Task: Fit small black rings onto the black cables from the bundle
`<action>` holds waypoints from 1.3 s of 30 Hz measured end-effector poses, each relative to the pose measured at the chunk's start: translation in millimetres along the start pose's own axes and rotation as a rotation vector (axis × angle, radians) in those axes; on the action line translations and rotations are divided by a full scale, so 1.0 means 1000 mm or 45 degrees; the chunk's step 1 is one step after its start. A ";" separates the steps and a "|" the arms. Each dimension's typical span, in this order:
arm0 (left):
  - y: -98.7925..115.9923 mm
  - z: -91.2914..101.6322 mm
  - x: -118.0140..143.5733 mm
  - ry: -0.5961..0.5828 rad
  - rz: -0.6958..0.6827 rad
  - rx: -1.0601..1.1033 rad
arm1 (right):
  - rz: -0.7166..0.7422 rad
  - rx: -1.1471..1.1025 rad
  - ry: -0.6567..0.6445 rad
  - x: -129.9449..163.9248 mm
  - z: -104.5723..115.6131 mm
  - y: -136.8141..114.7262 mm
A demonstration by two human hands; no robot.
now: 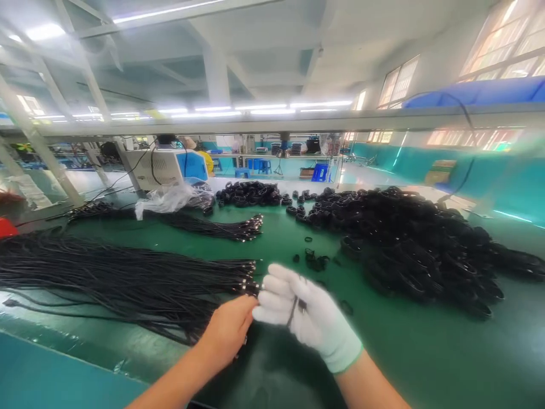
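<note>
My left hand [227, 326], bare, is closed at the connector ends of a thick bundle of black cables [128, 272]. Its fingers seem wrapped on a black cable, though the grip itself is mostly hidden. Against its fingertips rests my right hand [306, 312], in a white glove, palm turned up and fingers curled. A thin black strip [293, 311] with a small dark piece lies across the gloved palm, partly covered by the fingers; I cannot tell its exact kind. Beyond the hands, a few loose black rings [315, 259] lie on the green table mat [272, 238].
A large heap of black coiled pieces [417, 244] covers the right side, with a smaller heap [251, 193] at the back. A second cable bundle [213, 226] lies behind the first, near a clear plastic bag [166, 199] and a white-and-blue machine [166, 165]. A metal beam [255, 126] crosses above.
</note>
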State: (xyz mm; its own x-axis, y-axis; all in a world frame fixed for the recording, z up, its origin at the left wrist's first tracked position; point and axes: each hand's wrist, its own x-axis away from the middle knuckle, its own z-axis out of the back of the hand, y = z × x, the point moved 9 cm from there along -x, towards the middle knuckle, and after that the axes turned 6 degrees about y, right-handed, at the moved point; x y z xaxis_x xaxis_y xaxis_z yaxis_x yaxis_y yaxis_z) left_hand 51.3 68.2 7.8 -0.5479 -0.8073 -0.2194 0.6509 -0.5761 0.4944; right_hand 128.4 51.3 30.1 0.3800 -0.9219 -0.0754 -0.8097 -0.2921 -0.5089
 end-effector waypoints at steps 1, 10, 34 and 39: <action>0.005 -0.004 0.010 0.004 -0.033 -0.173 | 0.060 -0.009 0.037 -0.001 0.003 -0.007; 0.059 0.071 -0.011 -0.041 -0.354 -0.105 | -0.389 0.204 -0.233 0.014 -0.004 0.061; 0.043 0.057 0.003 0.065 -0.476 -0.151 | -0.421 0.279 -0.169 0.017 0.007 0.068; 0.011 0.035 -0.013 -0.174 -0.120 0.560 | -0.540 0.065 -0.200 0.022 -0.010 0.085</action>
State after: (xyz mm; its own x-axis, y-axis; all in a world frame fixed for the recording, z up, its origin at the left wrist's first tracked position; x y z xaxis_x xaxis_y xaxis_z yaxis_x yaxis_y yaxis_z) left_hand 47.5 76.9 45.4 -0.6772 -0.7129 -0.1823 0.3264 -0.5130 0.7939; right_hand 63.2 4.0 -6.5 0.7397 -0.6725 0.0218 -0.5462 -0.6190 -0.5644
